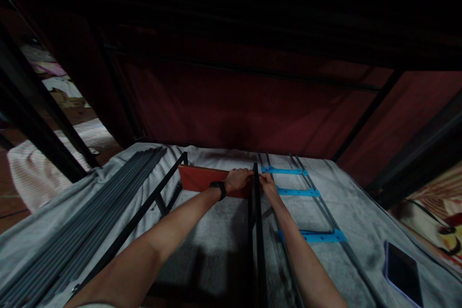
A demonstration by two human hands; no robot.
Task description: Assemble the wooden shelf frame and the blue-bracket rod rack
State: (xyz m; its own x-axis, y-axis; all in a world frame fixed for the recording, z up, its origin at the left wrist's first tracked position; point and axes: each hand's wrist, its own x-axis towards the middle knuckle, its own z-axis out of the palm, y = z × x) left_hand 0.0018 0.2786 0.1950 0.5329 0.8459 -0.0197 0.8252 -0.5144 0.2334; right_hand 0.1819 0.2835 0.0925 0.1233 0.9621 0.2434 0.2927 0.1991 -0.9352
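Note:
A red-brown board (197, 179) stands on edge between the two sides of a black metal frame (257, 231). My left hand (238, 180), with a dark band on the wrist, is closed over the board's upper edge at its right end, against the frame's right side. On the outer side of that same bar, my right hand (267, 183) has its fingers pinched together close to the metal. Whatever lies between those fingertips is too small to make out.
Several grey tubes (108, 211) lie in a bundle at left on a grey sheet (355, 202). To the right are thin rods joined by blue crosspieces (299, 192). A phone (402, 272) rests at the lower right. Dark red panels (234, 106) stand behind.

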